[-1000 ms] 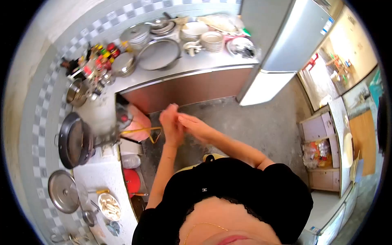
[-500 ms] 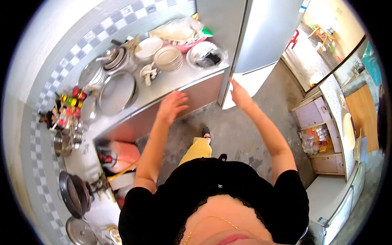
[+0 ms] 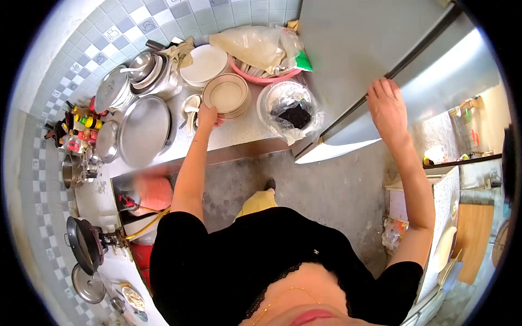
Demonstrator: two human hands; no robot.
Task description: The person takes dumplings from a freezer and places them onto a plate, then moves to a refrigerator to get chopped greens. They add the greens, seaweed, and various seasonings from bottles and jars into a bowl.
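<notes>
My left hand (image 3: 209,117) is at the near left edge of a stack of bowls (image 3: 226,93) on the counter, beside some white spoons (image 3: 190,108). Its fingers are partly hidden by the bowls and bent, so its grip is unclear. My right hand (image 3: 386,106) rests against the tall grey fridge (image 3: 375,49), fingertips at the dark seam between its doors. To the right of the bowls, a white tub (image 3: 266,103) holds a plastic bag with something dark inside. White plates (image 3: 204,64) are stacked behind the bowls.
A pink basin (image 3: 266,80) under plastic stands at the back. Round metal trays (image 3: 144,132), bottles (image 3: 89,121) and a black wok (image 3: 82,245) line the left counter. An orange-red container (image 3: 154,192) sits below. At right are a low cabinet (image 3: 443,204) and a wooden board (image 3: 474,242).
My left hand has moved forward to the bowl stack. My right hand has gone up and right along the fridge. The view has shifted closer to the counter and fridge.
</notes>
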